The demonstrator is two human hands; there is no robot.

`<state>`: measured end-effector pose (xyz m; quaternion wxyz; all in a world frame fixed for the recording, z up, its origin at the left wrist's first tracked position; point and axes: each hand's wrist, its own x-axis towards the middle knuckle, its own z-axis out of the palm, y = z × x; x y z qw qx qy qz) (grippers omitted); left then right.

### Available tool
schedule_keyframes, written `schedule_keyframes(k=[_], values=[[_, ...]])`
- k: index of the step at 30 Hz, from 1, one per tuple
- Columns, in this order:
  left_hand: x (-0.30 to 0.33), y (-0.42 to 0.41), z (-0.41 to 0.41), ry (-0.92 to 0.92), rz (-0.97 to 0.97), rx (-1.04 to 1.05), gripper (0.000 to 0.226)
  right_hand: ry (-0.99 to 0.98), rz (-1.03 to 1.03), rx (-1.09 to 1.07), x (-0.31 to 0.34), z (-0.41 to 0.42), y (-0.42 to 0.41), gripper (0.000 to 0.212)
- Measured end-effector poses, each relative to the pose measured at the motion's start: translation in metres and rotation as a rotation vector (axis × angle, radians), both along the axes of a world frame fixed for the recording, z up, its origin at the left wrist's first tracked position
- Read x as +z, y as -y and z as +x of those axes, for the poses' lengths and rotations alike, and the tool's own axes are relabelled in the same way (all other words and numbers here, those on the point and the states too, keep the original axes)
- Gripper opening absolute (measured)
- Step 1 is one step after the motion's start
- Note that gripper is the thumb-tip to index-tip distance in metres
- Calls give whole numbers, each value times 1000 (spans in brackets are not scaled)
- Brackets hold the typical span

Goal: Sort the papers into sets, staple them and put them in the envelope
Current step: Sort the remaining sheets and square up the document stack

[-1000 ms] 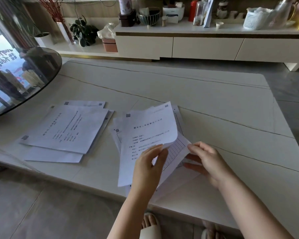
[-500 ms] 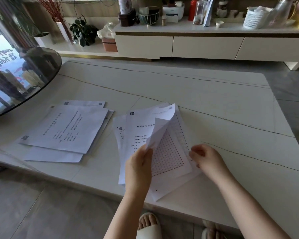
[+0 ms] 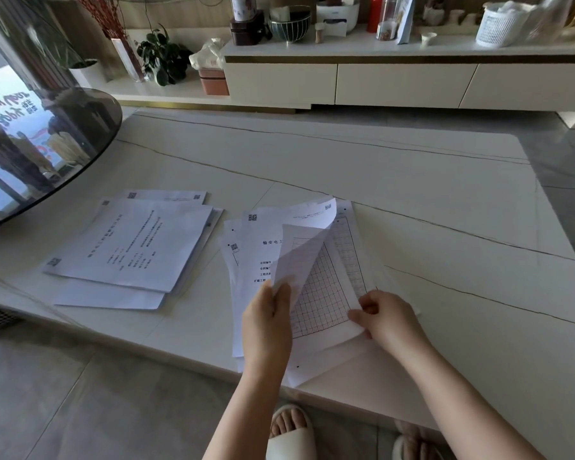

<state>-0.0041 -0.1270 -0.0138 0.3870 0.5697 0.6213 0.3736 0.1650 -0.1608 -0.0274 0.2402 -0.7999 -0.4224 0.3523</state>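
Note:
A loose stack of printed papers (image 3: 246, 260) lies at the front edge of the white table (image 3: 412, 194). My left hand (image 3: 268, 323) pinches the top sheets (image 3: 304, 247) and folds them back to the left. That uncovers a grid-ruled sheet (image 3: 326, 293). My right hand (image 3: 387, 318) pinches the lower right corner of the grid sheet. A second pile of papers (image 3: 130, 247) lies flat to the left, apart from both hands. No stapler or envelope is in view.
A round dark glass tabletop (image 3: 47, 144) overhangs the table's left end. A low cabinet (image 3: 395, 81) with jars, a bowl and a basket stands behind. My slippered feet (image 3: 291, 433) are on the floor under the table's front edge.
My left hand has folded the top sheets further back to the left, baring the grid sheet. My right hand has closed its fingers on that sheet's lower right corner.

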Motion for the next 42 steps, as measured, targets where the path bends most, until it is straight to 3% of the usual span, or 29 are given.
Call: schedule_keyframes(k=[4, 8, 11, 14, 16, 18, 22, 23, 29, 34, 36, 38, 42], values=[[0, 0, -3, 6, -11, -50, 24, -144, 100, -79, 11, 14, -1, 17], [4, 3, -5, -63, -9, -207, 29, -643, 221, -295, 26, 11, -5, 17], [4, 5, -5, -91, 36, -348, 19, -1017, 280, -364, 39, 4, -9, 19], [-5, 7, -5, -96, 58, -457, 27, -1101, 313, -324, 42, -2, -11, 22], [-10, 8, -3, -164, 151, -463, 34, -1107, 324, -285, 41, -3, -10, 21], [-7, 7, -1, -197, 195, -354, 25, -1031, 335, -261, 41, 2, -10, 20], [3, 3, -4, -150, 81, -135, 33, -324, 238, -215, 18, 30, -6, 9], [4, 2, -5, -144, 61, -122, 36, -241, 174, -225, 10, 36, -5, 14], [8, 3, 0, -55, -21, -57, 28, -175, -17, -256, -14, 39, -3, 28], [5, 6, 5, -18, -47, -62, 21, -347, -13, -271, -16, 23, -6, 36], [6, 7, 7, -2, -37, -56, 27, -376, -12, -221, -18, 18, -6, 30], [7, 7, 7, 1, -14, -32, 31, -400, -11, -145, -20, 16, -6, 11], [6, 5, 3, -24, 29, 46, 38, -241, 81, -185, -17, 28, -5, 15]])
